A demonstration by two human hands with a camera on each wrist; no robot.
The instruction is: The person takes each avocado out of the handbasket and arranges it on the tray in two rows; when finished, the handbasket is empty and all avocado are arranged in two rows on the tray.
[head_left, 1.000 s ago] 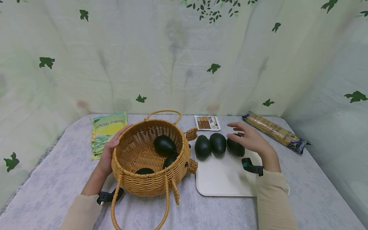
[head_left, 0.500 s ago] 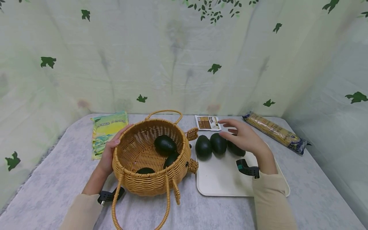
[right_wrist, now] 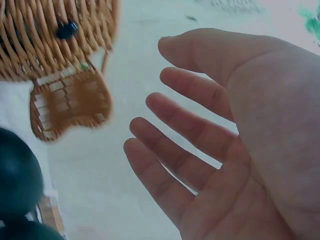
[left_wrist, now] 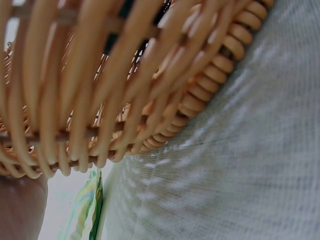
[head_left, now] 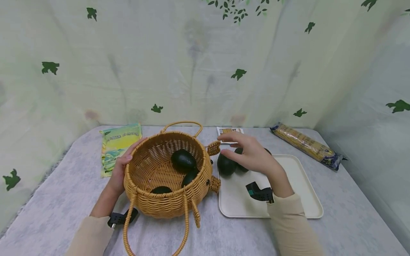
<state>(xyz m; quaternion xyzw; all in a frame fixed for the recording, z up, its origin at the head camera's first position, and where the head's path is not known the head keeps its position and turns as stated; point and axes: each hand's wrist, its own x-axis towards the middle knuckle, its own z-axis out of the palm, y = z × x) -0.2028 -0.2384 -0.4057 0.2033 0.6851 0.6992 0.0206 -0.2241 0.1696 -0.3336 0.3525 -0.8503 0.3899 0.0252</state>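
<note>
In the head view, a round wicker basket with animal-like eyes and woven flaps holds three visible avocados, such as the avocado near its far right wall. My left hand rests against the basket's left outer side, its fingers lying along the wall below the rim. To the right, my right hand hovers with its fingers spread and nothing in them, as the right wrist view also shows. Beneath it sit three avocados on a white tray. The left avocado shows most; the hand partly covers the other two.
A yellow-green packet lies behind my left hand. At the back are a small white-and-brown sachet, partly covered by my right hand, and a long golden packet at the right. One basket handle hangs toward the front.
My right hand has moved left across the avocados on the tray, toward the basket. The left hand and the basket have stayed in place.
</note>
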